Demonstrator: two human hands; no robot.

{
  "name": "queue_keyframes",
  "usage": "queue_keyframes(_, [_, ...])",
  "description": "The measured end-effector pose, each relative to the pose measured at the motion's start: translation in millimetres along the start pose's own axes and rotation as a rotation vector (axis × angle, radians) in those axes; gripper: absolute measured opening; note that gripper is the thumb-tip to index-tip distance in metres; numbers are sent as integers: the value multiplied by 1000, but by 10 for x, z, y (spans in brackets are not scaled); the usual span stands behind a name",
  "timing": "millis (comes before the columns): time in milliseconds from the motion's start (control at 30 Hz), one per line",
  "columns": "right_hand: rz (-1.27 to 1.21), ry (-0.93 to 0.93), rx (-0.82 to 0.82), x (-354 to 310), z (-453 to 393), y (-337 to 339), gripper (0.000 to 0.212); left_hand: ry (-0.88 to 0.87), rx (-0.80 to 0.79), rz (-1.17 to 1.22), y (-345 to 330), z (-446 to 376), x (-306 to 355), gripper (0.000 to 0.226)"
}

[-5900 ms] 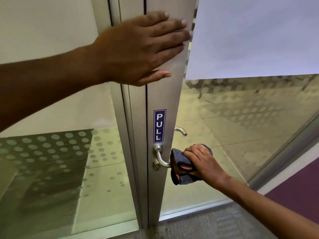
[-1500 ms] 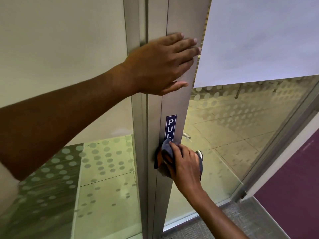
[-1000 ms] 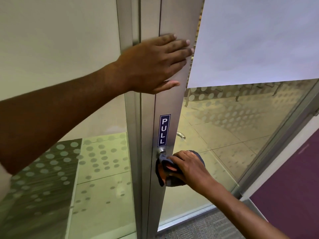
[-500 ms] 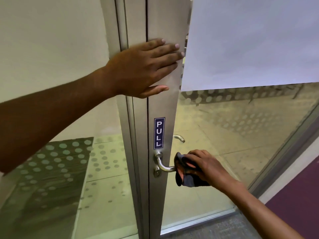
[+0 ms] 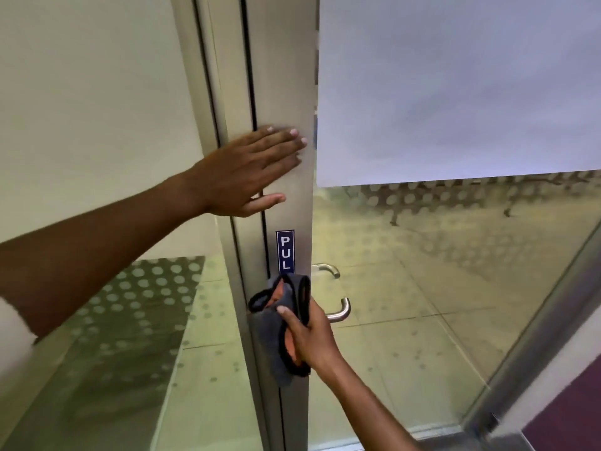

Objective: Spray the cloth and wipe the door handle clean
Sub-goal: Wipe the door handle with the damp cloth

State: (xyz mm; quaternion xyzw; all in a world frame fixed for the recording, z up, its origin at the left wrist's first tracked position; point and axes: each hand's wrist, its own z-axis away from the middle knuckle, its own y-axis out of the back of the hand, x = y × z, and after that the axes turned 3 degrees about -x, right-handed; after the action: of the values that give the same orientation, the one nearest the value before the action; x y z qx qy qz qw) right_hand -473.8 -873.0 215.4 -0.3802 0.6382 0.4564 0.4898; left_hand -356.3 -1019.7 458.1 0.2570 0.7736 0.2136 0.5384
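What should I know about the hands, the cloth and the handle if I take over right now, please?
Left hand: open, flat against the silver metal door frame, bracing it.
Right hand: shut on the bunched grey-and-orange cloth, pressed at the base of the curved steel door handle, under the blue PULL sticker.
Done: wiping is under way.
Left: the handle's free end is bare; no spray bottle in view.

Bare forearms; white sleeve (image 5: pixel 9 323) on left arm

Blue PULL sticker (image 5: pixel 285 253), white sheet (image 5: pixel 455 89) on glass, purple carpet (image 5: pixel 572 421)
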Motion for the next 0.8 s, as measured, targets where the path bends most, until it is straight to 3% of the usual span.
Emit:
queue_keyframes(100, [-294, -86, 70, -42, 112, 201, 20, 83, -58, 100, 7, 207, 297, 67])
queue_keyframes(233, [-660, -139, 142, -104, 199, 515, 45, 206, -105, 264, 25, 448, 844, 66])
queue_keyframes(400, [-979, -235, 134, -176, 365, 867, 55, 367, -177, 457, 86, 704, 1588, 69])
queue_keyframes(533, [-1071, -275, 76, -135, 531, 971, 63, 479, -210, 579, 213, 842, 2097, 69])
queue_keyframes(800, [-1070, -376, -43, 138, 1030, 843, 54, 756, -237, 816, 464, 1376, 3106, 64])
